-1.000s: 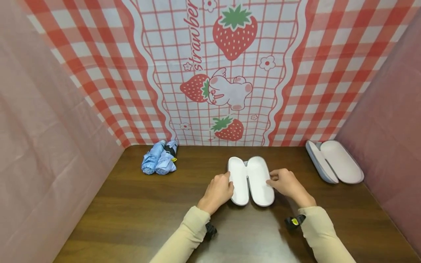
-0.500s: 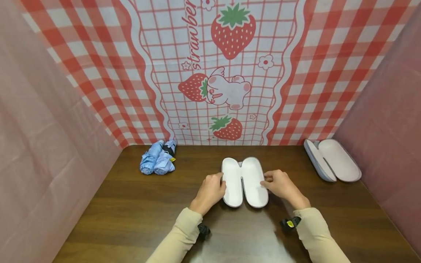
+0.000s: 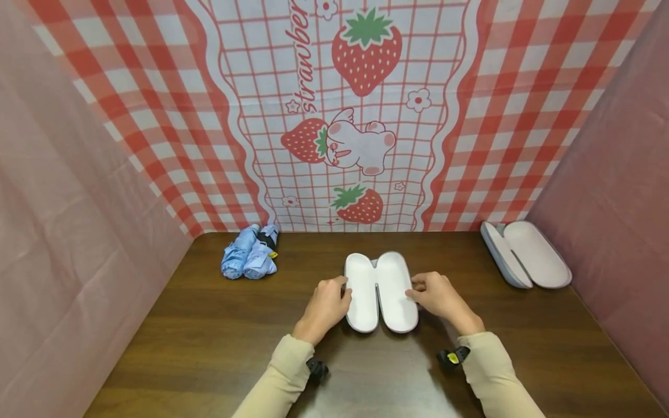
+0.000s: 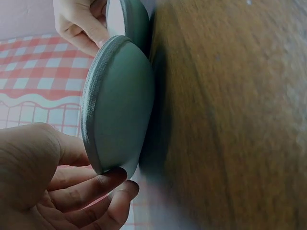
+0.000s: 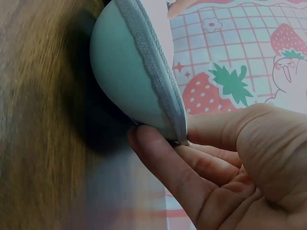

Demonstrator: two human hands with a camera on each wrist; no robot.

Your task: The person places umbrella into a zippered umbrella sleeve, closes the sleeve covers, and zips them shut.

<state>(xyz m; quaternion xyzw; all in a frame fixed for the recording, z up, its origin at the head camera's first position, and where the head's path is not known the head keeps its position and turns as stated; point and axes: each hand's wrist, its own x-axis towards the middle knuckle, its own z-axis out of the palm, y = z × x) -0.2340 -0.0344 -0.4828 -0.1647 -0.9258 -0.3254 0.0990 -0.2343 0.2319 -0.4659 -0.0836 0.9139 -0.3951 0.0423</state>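
A hard-shell zip case [image 3: 396, 290] lies spread in the middle of the table, its two rounded white-lined halves facing up. My left hand [image 3: 325, 305] pinches the outer rim of its left half. On the opposite side, my right hand [image 3: 440, 296] grips the right half's rim, thumb over the edge. In the left wrist view the pale grey-green shell [image 4: 122, 100] and its zipper edge show, with fingers [image 4: 79, 191] under the rim. The right wrist view has the other shell [image 5: 124, 62], fingertips on its underside and thumb inside the rim.
A second case [image 3: 538, 255] of the same kind lies unfolded at the back right corner. Two folded blue umbrellas [image 3: 250, 252] lie side by side at the back left. A strawberry-print cloth [image 3: 360, 133] hangs behind the wooden table [image 3: 209, 348], with pink cloth [image 3: 78, 232] at the sides.
Both hands have shifted the case a little to the left and slightly nearer, keeping their hold on its rims. The umbrellas and second case stay put.
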